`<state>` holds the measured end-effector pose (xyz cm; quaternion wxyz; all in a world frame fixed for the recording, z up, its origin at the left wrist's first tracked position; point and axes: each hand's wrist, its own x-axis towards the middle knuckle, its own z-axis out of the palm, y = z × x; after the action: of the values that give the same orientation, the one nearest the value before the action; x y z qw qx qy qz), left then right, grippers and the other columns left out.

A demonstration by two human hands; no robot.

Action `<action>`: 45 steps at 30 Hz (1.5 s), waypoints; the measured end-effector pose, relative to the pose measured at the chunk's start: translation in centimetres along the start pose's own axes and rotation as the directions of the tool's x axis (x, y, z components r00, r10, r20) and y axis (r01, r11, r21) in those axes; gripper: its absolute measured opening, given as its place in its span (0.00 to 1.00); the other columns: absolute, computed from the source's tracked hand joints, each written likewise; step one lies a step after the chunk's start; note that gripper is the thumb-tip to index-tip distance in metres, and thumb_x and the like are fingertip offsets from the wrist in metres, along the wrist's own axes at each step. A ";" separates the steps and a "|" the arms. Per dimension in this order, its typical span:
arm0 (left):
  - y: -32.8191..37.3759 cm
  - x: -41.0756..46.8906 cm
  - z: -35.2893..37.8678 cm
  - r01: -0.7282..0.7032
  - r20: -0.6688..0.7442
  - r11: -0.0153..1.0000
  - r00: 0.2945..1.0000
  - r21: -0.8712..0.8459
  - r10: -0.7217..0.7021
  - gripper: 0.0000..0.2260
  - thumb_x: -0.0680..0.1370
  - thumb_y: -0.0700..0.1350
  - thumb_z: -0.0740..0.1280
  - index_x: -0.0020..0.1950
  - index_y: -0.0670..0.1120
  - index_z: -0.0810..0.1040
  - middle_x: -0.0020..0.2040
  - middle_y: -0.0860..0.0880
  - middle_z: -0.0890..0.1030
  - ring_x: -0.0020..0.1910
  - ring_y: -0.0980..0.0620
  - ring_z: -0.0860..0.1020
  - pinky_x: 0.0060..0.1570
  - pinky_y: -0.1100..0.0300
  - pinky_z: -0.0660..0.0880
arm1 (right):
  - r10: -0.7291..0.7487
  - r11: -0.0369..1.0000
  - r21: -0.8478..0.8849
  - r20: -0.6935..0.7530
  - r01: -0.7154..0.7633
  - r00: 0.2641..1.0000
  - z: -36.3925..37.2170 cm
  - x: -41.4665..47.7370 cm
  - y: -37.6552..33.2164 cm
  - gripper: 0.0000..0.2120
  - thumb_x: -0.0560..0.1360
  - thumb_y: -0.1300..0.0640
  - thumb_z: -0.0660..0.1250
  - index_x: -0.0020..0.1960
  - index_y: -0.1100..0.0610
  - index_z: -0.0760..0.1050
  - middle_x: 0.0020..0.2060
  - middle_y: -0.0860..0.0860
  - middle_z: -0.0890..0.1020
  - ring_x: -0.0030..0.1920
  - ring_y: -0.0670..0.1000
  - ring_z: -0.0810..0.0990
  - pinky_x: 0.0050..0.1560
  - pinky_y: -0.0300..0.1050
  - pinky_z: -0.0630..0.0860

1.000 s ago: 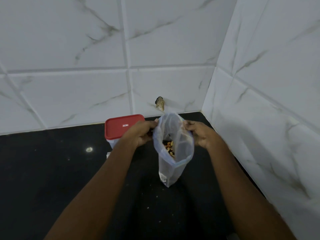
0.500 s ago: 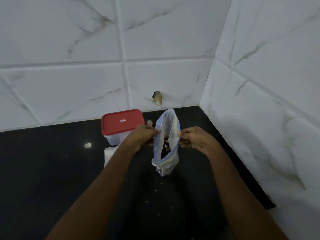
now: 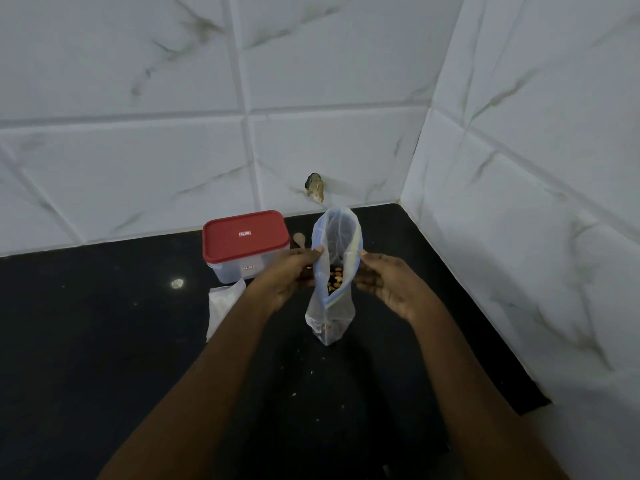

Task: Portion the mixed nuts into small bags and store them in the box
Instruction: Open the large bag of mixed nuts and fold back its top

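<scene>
Both hands, left hand [image 3: 292, 271] and right hand [image 3: 388, 284], pinched the nut bag [image 3: 330, 306] open-mouthed; next we judged sealing it, then opening the lidded box [image 3: 246, 245].

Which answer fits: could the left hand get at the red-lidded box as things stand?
Probably yes. The red-lidded box stands just beyond the left hand with nothing between them, but that hand is pinching the bag and would have to let go first.

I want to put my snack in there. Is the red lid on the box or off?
On. The red lid sits flat on the clear box, covering its whole top. Whether it is snapped tight cannot be told.
</scene>
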<state>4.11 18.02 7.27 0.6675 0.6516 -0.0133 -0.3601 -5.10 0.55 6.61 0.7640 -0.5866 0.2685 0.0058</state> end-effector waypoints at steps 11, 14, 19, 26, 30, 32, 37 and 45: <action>-0.3 -1.9 -0.8 0.002 0.025 0.978 1.000 0.209 -0.008 0.11 0.77 0.44 0.69 0.56 0.37 0.79 0.52 0.39 0.83 0.46 0.47 0.83 0.44 0.56 0.82 | 0.018 0.996 -0.083 0.037 -0.015 0.999 1.8 -1.7 0.9 0.11 0.79 0.62 0.65 0.60 0.63 0.77 0.53 0.60 0.83 0.52 0.56 0.83 0.47 0.47 0.81; -0.4 -2.1 -0.3 0.021 0.019 0.992 1.000 -0.127 -0.019 0.07 0.80 0.38 0.65 0.56 0.38 0.78 0.51 0.41 0.83 0.47 0.48 0.82 0.40 0.58 0.82 | -0.008 0.994 0.110 0.028 0.005 1.000 2.2 -1.9 1.0 0.08 0.80 0.65 0.62 0.57 0.62 0.76 0.52 0.59 0.83 0.52 0.54 0.83 0.47 0.46 0.81; -1.5 -2.2 -0.3 0.055 0.024 0.969 0.998 -0.239 -0.051 0.11 0.80 0.39 0.63 0.62 0.42 0.76 0.51 0.43 0.80 0.47 0.49 0.80 0.41 0.55 0.79 | -0.040 0.966 0.253 -0.025 0.046 0.999 2.3 -2.0 1.0 0.09 0.80 0.68 0.60 0.57 0.60 0.75 0.53 0.58 0.82 0.51 0.53 0.83 0.45 0.46 0.80; -0.8 -3.4 -0.6 -0.019 0.008 0.939 1.000 0.343 0.017 0.13 0.77 0.50 0.69 0.55 0.41 0.78 0.38 0.45 0.78 0.35 0.51 0.78 0.36 0.58 0.78 | -0.062 0.998 0.006 -0.043 0.062 0.997 2.7 -2.8 0.8 0.10 0.80 0.62 0.64 0.61 0.59 0.75 0.53 0.58 0.83 0.50 0.55 0.85 0.47 0.47 0.83; -0.6 -4.0 -0.3 -0.046 0.002 0.943 0.999 0.329 0.048 0.08 0.78 0.41 0.68 0.56 0.40 0.77 0.42 0.42 0.82 0.38 0.50 0.82 0.44 0.54 0.82 | 0.013 0.992 -0.123 0.001 -0.013 1.000 3.1 -3.5 0.9 0.08 0.80 0.60 0.66 0.57 0.59 0.76 0.51 0.59 0.84 0.48 0.54 0.85 0.47 0.46 0.83; -0.9 -4.2 -0.3 -0.053 -0.019 0.966 0.998 0.254 0.060 0.08 0.79 0.39 0.67 0.58 0.40 0.76 0.46 0.41 0.83 0.41 0.48 0.83 0.47 0.53 0.82 | 0.007 0.995 -0.096 0.002 -0.007 1.000 3.0 -3.6 1.2 0.07 0.80 0.62 0.65 0.57 0.60 0.76 0.50 0.58 0.83 0.47 0.53 0.85 0.44 0.44 0.83; -2.1 -4.4 -0.1 0.059 0.010 0.861 0.998 -0.505 -0.062 0.05 0.80 0.33 0.62 0.53 0.37 0.77 0.46 0.39 0.84 0.44 0.45 0.84 0.43 0.55 0.83 | 0.021 0.935 0.355 -0.016 -0.014 1.000 2.7 -3.4 2.2 0.06 0.80 0.67 0.62 0.53 0.62 0.77 0.46 0.57 0.85 0.46 0.52 0.85 0.43 0.44 0.83; -5.0 -4.6 2.2 0.052 0.050 0.503 0.999 -0.863 -0.018 0.13 0.79 0.35 0.62 0.63 0.36 0.75 0.47 0.37 0.84 0.43 0.44 0.85 0.49 0.51 0.82 | 0.056 0.564 0.822 0.050 -0.073 0.997 3.7 -3.3 3.6 0.09 0.82 0.67 0.56 0.52 0.65 0.75 0.42 0.63 0.84 0.42 0.58 0.86 0.48 0.51 0.82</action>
<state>-2.62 18.98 5.28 0.8955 0.2263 0.1697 -0.3435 -7.56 6.06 5.34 0.9509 -0.1533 0.2546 -0.0866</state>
